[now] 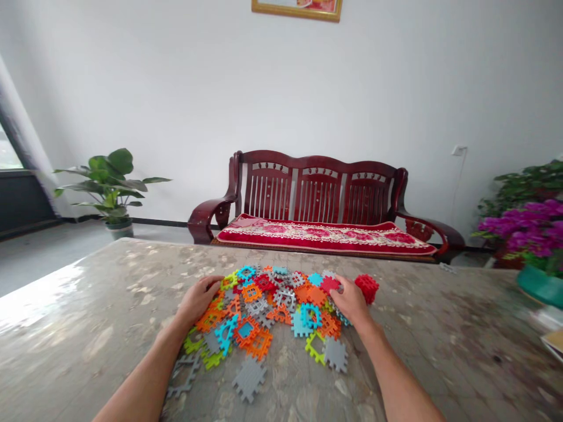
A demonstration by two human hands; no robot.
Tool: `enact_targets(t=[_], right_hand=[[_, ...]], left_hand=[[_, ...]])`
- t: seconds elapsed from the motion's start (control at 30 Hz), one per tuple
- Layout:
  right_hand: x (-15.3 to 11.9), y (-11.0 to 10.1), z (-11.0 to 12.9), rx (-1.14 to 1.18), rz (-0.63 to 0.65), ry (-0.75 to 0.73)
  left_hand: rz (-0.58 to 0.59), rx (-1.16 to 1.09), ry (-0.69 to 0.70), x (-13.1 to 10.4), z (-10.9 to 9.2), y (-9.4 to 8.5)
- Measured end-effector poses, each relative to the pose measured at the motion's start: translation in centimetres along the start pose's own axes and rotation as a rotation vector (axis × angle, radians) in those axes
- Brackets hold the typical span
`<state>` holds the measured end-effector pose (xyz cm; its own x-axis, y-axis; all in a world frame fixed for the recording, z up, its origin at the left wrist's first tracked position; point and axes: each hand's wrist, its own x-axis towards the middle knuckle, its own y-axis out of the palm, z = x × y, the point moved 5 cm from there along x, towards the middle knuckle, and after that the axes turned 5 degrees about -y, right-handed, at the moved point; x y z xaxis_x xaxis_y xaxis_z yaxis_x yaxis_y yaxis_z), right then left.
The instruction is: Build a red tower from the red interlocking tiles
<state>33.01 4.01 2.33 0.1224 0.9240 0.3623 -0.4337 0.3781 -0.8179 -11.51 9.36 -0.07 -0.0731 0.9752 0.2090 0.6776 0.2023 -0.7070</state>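
Note:
A heap of interlocking plastic tiles in several colours lies between my hands on the table. My left hand [200, 302] rests at the heap's left edge, its thumb and forefinger a little apart beside a yellow-green tile [229, 281]; it shows nothing held. On the other side, my right hand [350, 299] has its thumb and forefinger on the edge of a red tile [329, 284]. Just beyond that hand sits a red cube [366, 288] built from such tiles. A grey square tile [250, 379] lies nearest me, and another grey tile [335, 354] is at the heap's front right.
The patterned table [88, 334] stretches out on both sides. Purple flowers in a teal pot [541, 284] stand at the right end, with a blurred pale object [548, 322] nearby. Behind the table are a wooden bench [316, 187] and a potted plant [112, 181].

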Motion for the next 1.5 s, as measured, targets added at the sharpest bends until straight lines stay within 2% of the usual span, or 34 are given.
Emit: enact_targets(t=[0.2, 0.37, 0.47, 0.6, 0.7, 0.8, 0.9, 1.03, 1.37, 1.5], right_hand=[[-0.1, -0.3, 0.5, 0.023, 0.129, -0.034], [-0.5, -0.9, 1.4, -0.043, 0.157, -0.041], [-0.8, -1.2, 1.9, -0.096, 0.092, -0.053], [-0.8, -3.2, 1.7, -0.137, -0.153, -0.064], [-0.8, -5.6, 0.2, -0.208, -0.349, -0.033], [-1.2, -7.6, -2.1, -0.270, -0.468, 0.052], [-1.8, -8.4, -4.1, -0.308, -0.489, 0.114], [-2.3, -8.0, -5.5, -0.295, -0.464, 0.140], [-2.5, -7.5, -5.9, -0.251, -0.430, 0.159], [-2.5, -7.1, -6.7, -0.127, -0.426, 0.174]], left_hand=[[-0.011, 0.000, 0.014, 0.1, 0.2, 0.0], [-0.010, 0.006, 0.009, 0.2, 0.2, 0.0], [-0.002, 0.014, -0.009, 0.3, 0.6, 0.2], [0.003, -0.002, -0.001, 0.5, 1.2, 0.5], [0.006, -0.008, 0.001, 0.6, 1.4, 0.6], [0.002, -0.015, 0.004, 0.6, 1.3, 0.5], [0.000, -0.006, 0.009, 0.6, 1.1, 0.4], [-0.004, 0.011, 0.020, 0.7, 1.1, 0.3], [0.008, 0.015, 0.019, 0.8, 1.4, 0.5], [0.003, 0.016, 0.024, 0.8, 1.2, 0.4]])
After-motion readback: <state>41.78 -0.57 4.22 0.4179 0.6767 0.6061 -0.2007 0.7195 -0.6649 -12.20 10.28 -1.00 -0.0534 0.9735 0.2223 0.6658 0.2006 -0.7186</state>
